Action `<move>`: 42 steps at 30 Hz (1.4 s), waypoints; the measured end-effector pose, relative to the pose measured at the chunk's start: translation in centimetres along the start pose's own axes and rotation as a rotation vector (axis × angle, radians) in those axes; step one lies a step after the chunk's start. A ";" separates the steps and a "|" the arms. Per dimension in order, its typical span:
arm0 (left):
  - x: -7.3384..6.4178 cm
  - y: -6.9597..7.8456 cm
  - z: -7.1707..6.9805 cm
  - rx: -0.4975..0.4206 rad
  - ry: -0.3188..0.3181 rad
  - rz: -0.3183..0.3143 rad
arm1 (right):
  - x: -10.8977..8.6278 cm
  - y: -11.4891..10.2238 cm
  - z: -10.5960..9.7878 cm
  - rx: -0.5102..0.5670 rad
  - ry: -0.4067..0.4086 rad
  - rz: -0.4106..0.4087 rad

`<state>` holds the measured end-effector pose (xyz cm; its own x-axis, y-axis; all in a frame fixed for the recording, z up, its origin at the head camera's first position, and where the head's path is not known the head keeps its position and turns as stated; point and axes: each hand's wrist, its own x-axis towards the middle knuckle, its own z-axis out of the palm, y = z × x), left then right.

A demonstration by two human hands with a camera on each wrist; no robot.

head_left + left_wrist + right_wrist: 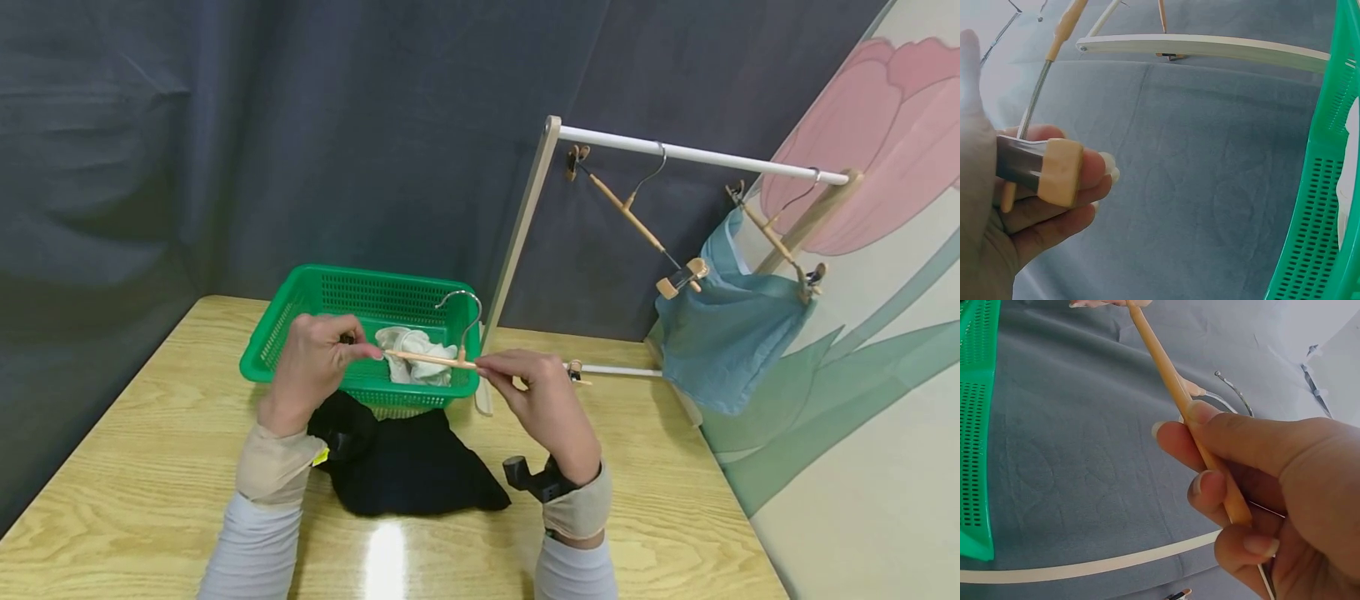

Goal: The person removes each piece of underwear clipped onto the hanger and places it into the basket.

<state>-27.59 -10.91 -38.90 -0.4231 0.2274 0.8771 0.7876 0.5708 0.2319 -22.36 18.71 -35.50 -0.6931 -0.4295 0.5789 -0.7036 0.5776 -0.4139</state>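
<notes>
A clip hanger (423, 358) with a wooden bar and metal hook is held level between both hands, above the front of the green basket. My left hand (311, 362) grips its left end; the left wrist view shows the dark clip with a wooden tip (1060, 172) lying across the fingers. With thumb and fingers, my right hand (543, 400) pinches the wooden bar (1160, 362) just right of the hook. Below the hands, a black cloth garment (420, 467) lies spread on the table, partly hidden by the left wrist camera.
A green basket (262, 337) with white cloth (420, 354) inside stands behind the garment. To the right is a rack with a white rail (720, 158). On it hang a bare clip hanger (626, 212) and another hanger carrying a blue cloth (731, 325). A dark curtain (375, 142) forms the back.
</notes>
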 end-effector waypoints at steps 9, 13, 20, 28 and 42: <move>0.0 0.1 0.1 -0.069 0.003 -0.034 | -0.3 0.0 -0.3 -0.008 0.008 -0.013; 0.0 0.1 0.2 -0.065 -0.051 -0.087 | -0.4 0.0 -0.6 -0.025 0.011 0.006; 0.8 0.2 1.0 -0.156 -0.309 -0.358 | -0.4 0.7 -1.2 -0.076 0.021 0.053; 1.1 0.4 3.4 -0.284 -0.438 -0.441 | -1.6 2.1 -2.1 -0.133 -0.001 0.093; 2.6 0.7 9.2 -0.547 -0.365 -0.299 | -6.1 5.3 -6.4 -0.248 0.027 0.184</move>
<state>-32.28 -2.70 -40.32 -0.7030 0.4268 0.5689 0.6858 0.1948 0.7012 -20.90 28.84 -36.72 -0.7985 -0.2855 0.5300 -0.5050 0.7970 -0.3314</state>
